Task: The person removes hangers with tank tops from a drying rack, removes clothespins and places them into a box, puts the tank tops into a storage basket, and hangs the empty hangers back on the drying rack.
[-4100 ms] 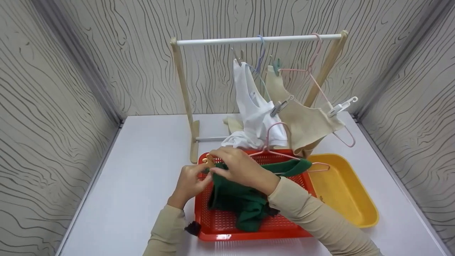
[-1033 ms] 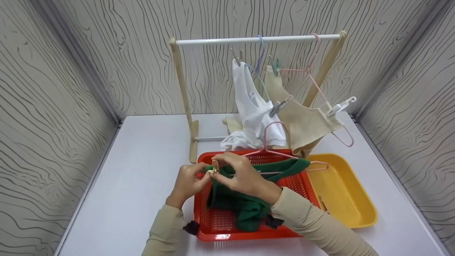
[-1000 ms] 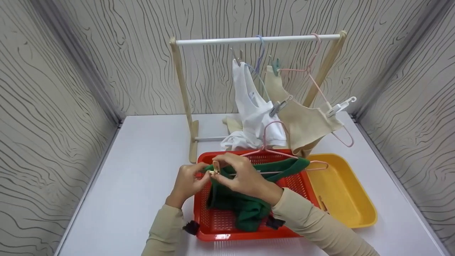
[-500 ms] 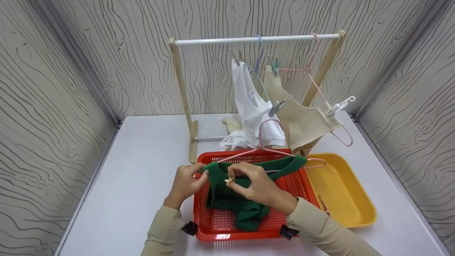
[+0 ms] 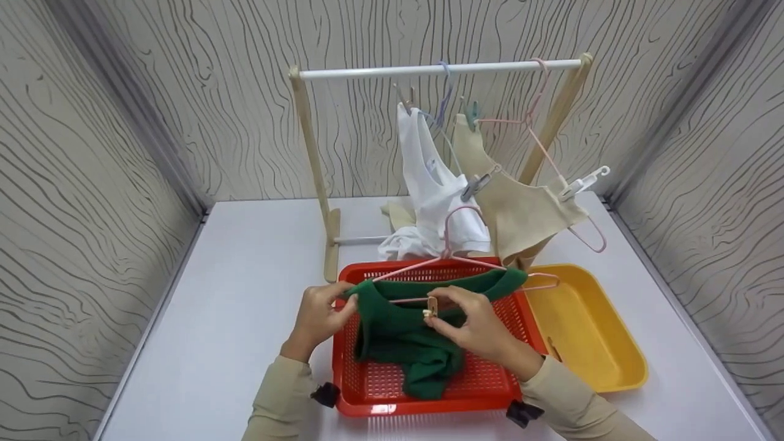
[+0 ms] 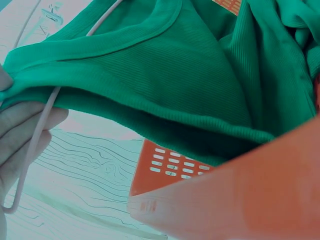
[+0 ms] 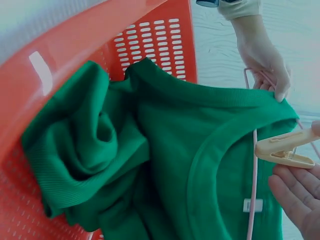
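A green tank top [image 5: 398, 334] with ribbed edges lies partly in the red basket [image 5: 429, 407], its shoulders spread over a pink hanger [image 5: 446, 242]. My left hand [image 5: 317, 318] pinches the top's left shoulder at that end of the hanger. In the left wrist view, the hanger's bent end [image 6: 20, 185] hangs out past the armhole in front of my fingers. Between thumb and fingertips, my right hand [image 5: 481, 327] holds a tan clothespin [image 7: 285, 147] above the neckline, apart from the shoulder. The right shoulder strap [image 5: 511, 282] covers part of the hanger's other arm.
Behind the basket stands a drying rack [image 5: 367, 72] with a white tank top [image 5: 422, 165] and a beige top [image 5: 520, 208] clipped to hangers. At right, a yellow tray [image 5: 603, 331] holds a small clothespin [image 5: 554, 348]. Beige cloth [image 5: 399, 215] lies beneath the rack.
My right hand has moved right with the clothespin, from the left shoulder to over the neckline. My left hand keeps its pinch on the shoulder, and the hanger has shifted slightly left.
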{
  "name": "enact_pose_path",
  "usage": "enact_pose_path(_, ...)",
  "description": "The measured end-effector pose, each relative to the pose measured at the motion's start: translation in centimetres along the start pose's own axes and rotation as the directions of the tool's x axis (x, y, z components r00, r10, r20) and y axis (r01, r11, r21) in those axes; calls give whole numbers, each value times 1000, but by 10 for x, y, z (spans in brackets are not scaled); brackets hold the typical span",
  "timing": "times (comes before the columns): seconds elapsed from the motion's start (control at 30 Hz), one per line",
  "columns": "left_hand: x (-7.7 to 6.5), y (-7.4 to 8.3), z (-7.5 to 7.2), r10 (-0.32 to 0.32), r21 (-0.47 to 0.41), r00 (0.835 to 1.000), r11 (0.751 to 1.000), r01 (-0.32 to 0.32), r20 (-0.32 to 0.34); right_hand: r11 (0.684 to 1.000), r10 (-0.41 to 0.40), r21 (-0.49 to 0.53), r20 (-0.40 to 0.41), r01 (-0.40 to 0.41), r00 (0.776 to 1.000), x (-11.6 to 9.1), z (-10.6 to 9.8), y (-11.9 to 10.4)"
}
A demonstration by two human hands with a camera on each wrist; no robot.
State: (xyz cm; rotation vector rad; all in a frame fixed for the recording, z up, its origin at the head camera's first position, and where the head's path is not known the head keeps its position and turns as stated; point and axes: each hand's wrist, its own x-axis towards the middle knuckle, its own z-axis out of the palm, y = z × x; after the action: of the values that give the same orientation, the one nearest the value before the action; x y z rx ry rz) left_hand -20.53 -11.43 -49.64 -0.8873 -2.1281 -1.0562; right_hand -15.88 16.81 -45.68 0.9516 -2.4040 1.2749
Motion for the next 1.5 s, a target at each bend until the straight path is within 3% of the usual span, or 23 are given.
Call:
enact_pose_path(0.27,-1,2,0,-7,-25,1000,1000,7,1,995,99,13,-58,-98,993,-12,-12,5)
enact_pose_path(0.67,-2,1,0,1,-11,1000,1000,-1,8,994,112,-2,-155,-113,982,-31,-29,19)
enact_pose_path(0.97,-2,0,0,6,-4,1000,1000,-6,2,973,221,-20,-193,-229,956,-44,-39,24)
enact_pose_path(1.17,-1,1,0,6,-22,1000,1000,-6,4,965,251,-28,-203,-262,947,-50,-45,28)
enact_pose_path(1.5,-1,-2,0,4,-12,1000,1000,-3,8,916,377,-31,-270,-400,886,-61,-61,33)
